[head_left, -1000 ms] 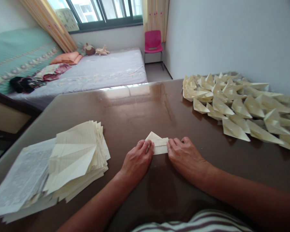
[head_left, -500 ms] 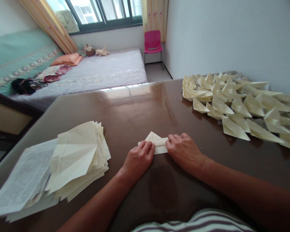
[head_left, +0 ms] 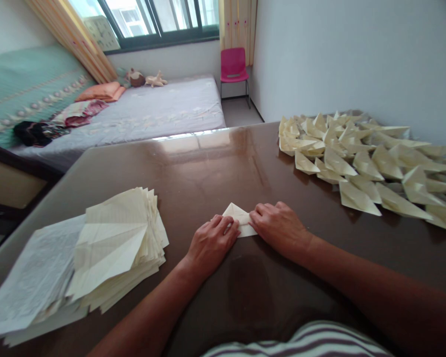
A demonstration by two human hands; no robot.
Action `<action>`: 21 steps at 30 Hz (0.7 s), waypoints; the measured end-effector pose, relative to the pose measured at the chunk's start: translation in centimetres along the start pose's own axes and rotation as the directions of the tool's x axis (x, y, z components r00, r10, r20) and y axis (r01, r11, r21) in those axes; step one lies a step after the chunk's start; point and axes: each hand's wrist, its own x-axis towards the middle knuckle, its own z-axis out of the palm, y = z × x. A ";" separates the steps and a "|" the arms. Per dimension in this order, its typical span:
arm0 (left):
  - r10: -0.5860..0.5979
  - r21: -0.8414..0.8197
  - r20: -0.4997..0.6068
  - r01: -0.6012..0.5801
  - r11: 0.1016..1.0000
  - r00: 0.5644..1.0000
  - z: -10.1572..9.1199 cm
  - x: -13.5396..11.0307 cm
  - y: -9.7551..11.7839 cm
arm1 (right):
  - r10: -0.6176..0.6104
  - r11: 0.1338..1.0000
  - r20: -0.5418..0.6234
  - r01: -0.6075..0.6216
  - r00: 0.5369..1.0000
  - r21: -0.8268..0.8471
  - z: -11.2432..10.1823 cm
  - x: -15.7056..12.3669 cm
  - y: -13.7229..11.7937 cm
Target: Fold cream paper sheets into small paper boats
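A small piece of folded paper [head_left: 241, 216], cream and matte, lies on the glossy brown table [head_left: 204, 178], near the middle, close in front of the person. A triangular peak rises at its far edge, and a flat band runs across below it, with crisp creases. The left hand [head_left: 213, 241] covers its left end: the fingers are bent and close together, pressed on the paper, with the thumb near the index finger. The right hand [head_left: 280, 225] has its fingers curled together and closed on the right end; its thumb is mostly hidden. Only a short stretch of paper shows between the two hands.

To the left is a loose paper stack [head_left: 115, 238] of cream sheets, their edges uneven, the top one marked by creases that fan out. It overlaps greyish printed sheets [head_left: 37, 272], whose text is too blurred to read. At the far right, many pointed, folded paper shapes [head_left: 367, 166] sit crowded together, stiff and angular, tips raised.

Beyond the table are a bed [head_left: 163, 104] with a pale, patterned sheet, smooth orange pillows [head_left: 100, 91] and a magenta chair [head_left: 233, 64] on thin legs.
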 end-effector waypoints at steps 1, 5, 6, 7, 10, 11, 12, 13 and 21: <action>0.001 -0.013 -0.002 -0.001 1.000 1.000 0.0 0.0 0.1 | 0.013 1.000 0.010 -0.013 1.000 0.024 0.0 0.1 0.3; -0.015 -0.034 -0.011 0.014 0.999 1.000 -0.2 0.0 0.3 | 0.041 0.985 0.037 -0.047 0.998 0.165 0.1 0.5 1.3; -0.020 -0.035 -0.014 0.020 0.999 1.000 -0.2 0.0 0.3 | 0.050 0.976 0.043 -0.058 0.998 0.211 0.3 0.6 1.5; -0.025 -0.037 -0.016 0.024 0.999 1.000 -0.2 0.0 0.3 | 0.060 0.964 0.049 -0.071 0.997 0.256 0.5 0.6 1.6; -0.030 -0.037 -0.014 0.030 0.999 0.999 -0.3 0.1 0.4 | 0.080 0.932 0.070 -0.099 0.994 0.348 1.0 0.7 1.8; -0.030 -0.036 -0.011 0.030 0.999 0.999 -0.3 0.0 0.4 | 0.084 0.926 0.075 -0.105 0.994 0.362 1.1 0.7 1.8; -0.030 -0.035 -0.008 0.030 0.999 1.000 -0.3 0.0 0.4 | 0.086 0.922 0.079 -0.110 0.993 0.371 1.1 0.7 1.9; -0.029 -0.034 -0.004 0.029 0.999 1.000 -0.3 0.0 0.4 | 0.087 0.919 0.084 -0.112 0.993 0.379 1.2 0.7 1.9; -0.051 -0.047 0.008 0.051 0.998 0.999 -0.4 -0.4 0.1 | 0.066 0.939 0.062 -0.083 0.996 0.333 0.7 0.7 1.8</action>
